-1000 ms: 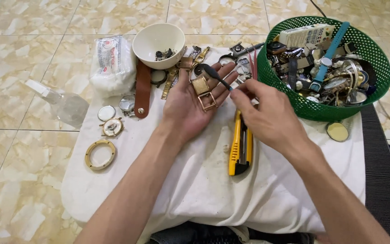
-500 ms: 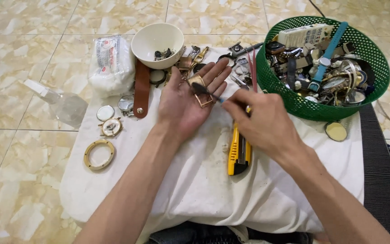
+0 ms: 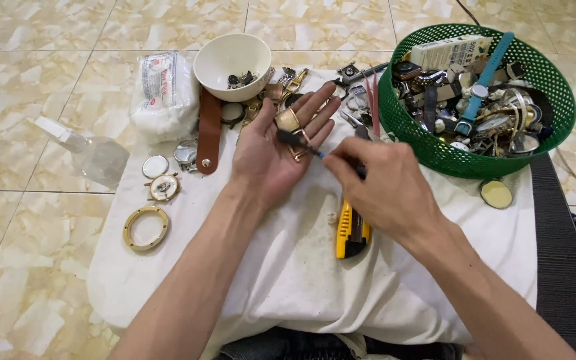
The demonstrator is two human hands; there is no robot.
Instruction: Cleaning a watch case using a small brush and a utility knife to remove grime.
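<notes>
My left hand [image 3: 271, 150] lies palm up over the white cloth [image 3: 288, 267], fingers spread, with a small gold watch case [image 3: 288, 121] and a gold buckle piece resting on it. My right hand [image 3: 385, 183] pinches a thin blue-handled brush [image 3: 299, 143], whose dark tip touches the parts on my left palm. A yellow utility knife [image 3: 350, 230] lies on the cloth under my right hand.
A green mesh basket [image 3: 435, 150] full of watches and straps stands at the right. A white bowl [image 3: 231, 63] with small dark parts, a plastic packet [image 3: 165, 93], a brown leather strap [image 3: 208, 130], a gold ring [image 3: 146, 228], watch faces and a clear bottle [image 3: 91, 153] lie at left.
My right hand moved left and brought the brush tip onto the parts in my left palm. My left hand stayed palm up, shifting slightly.
</notes>
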